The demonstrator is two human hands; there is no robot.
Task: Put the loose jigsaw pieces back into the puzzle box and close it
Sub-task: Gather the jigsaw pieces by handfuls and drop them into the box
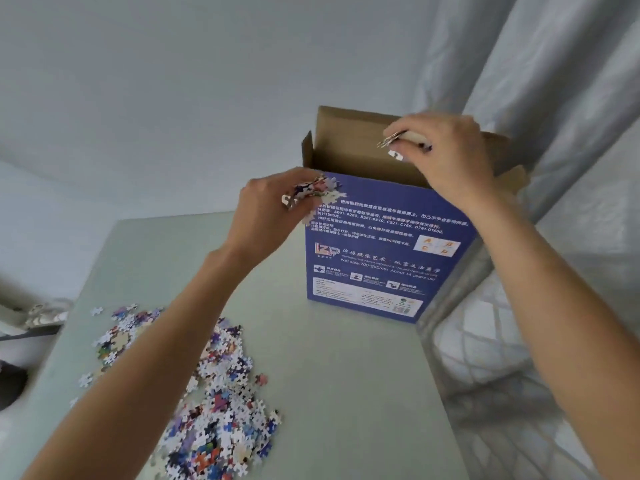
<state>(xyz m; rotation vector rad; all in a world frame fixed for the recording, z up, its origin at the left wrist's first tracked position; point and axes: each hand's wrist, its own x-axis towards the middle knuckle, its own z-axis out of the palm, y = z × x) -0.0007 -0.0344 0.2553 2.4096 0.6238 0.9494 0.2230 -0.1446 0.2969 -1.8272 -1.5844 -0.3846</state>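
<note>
Puzzle box blue, upright, flaps open, left hand and right hand each clutching jigsaw pieces

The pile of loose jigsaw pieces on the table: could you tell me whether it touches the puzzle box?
Apart. The head view shows bare table between the pile of loose jigsaw pieces and the upright puzzle box.

A pale green table stands beside a grey curtain and plain wall.

Blue printed cardboard puzzle box with raw brown inside, smooth matt pale-green table
</note>
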